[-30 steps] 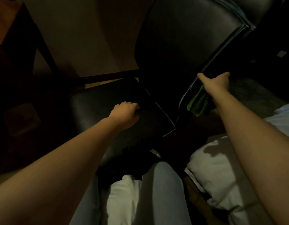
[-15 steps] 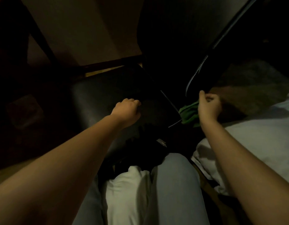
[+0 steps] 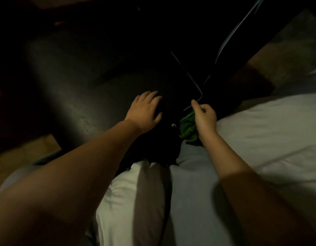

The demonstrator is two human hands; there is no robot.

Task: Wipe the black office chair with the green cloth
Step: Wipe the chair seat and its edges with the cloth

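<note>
The black office chair (image 3: 79, 82) fills the dark upper half of the head view, its seat to the left and its backrest edge (image 3: 230, 36) rising at the upper right. My left hand (image 3: 144, 110) lies flat on the seat near its front edge, fingers spread. My right hand (image 3: 205, 116) grips the green cloth (image 3: 188, 128) beside the seat's near right corner. The cloth hangs bunched below my fist, over my knee.
A white bed or pillow (image 3: 269, 132) lies to the right. My legs in light trousers (image 3: 185, 201) are at the bottom centre. Tan floor (image 3: 23, 157) shows at the left, and a dim rug (image 3: 287, 50) at the upper right.
My right hand came down from the backrest edge to the seat's near corner, bringing the cloth. My left hand went from curled on the seat to flat with spread fingers. The camera tilted down.
</note>
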